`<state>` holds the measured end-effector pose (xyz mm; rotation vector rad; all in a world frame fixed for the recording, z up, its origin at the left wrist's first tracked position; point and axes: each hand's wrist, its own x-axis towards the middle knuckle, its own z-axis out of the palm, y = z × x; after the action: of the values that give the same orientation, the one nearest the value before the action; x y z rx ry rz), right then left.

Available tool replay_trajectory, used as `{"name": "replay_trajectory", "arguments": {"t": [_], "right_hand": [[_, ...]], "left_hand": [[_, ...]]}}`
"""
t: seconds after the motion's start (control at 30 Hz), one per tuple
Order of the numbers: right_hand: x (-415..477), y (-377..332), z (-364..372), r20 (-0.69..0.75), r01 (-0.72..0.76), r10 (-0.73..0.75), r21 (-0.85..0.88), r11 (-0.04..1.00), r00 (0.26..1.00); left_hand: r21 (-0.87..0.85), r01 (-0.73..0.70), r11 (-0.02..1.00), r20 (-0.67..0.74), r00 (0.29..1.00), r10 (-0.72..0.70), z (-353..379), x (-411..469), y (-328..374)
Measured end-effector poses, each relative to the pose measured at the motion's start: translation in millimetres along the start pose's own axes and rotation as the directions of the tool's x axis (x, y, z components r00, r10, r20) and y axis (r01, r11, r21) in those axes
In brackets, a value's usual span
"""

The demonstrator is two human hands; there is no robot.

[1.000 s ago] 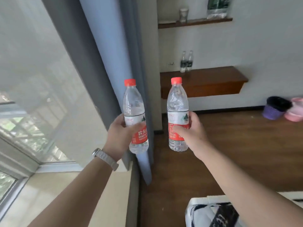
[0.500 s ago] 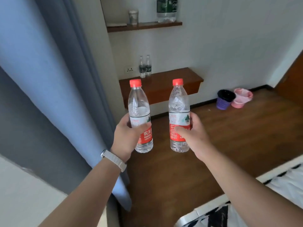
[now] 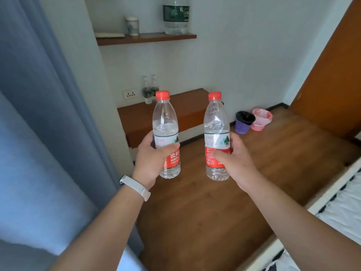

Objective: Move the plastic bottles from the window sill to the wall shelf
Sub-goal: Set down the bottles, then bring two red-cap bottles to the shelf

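Note:
Each of my hands holds a clear plastic bottle with a red cap and red label, upright in front of me. My left hand (image 3: 154,161) grips the left bottle (image 3: 166,122) around its label. My right hand (image 3: 234,163) grips the right bottle (image 3: 215,124) the same way. Ahead on the wall are a lower wooden shelf (image 3: 185,112), partly hidden behind the bottles, and a thin upper wooden shelf (image 3: 148,39). The window sill is out of view.
Two small dark-labelled bottles (image 3: 150,90) stand at the lower shelf's back left. A large green-labelled bottle (image 3: 175,15) and a cup (image 3: 132,26) sit on the upper shelf. Blue curtain (image 3: 39,114) hangs left. Purple basket (image 3: 243,122) and pink bin (image 3: 260,119) stand on the wooden floor; a bed edge (image 3: 322,202) lies right.
My view has swung right, away from the window and sill, toward the wall shelves. Both bottles stay upright in my hands, and the shelves look nearer.

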<state>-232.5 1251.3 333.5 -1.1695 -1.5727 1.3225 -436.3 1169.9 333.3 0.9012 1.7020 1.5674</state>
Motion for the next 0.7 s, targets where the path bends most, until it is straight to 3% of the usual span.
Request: {"name": "replay_trajectory", "arguments": {"t": [0.7], "right_hand": [[289, 8, -34, 0.063, 0.032, -0.029, -0.051, 0.998, 0.998]], "left_hand": [[0.137, 0.033, 0.99, -0.026, 0.999, -0.029, 100, 257, 20]]}}
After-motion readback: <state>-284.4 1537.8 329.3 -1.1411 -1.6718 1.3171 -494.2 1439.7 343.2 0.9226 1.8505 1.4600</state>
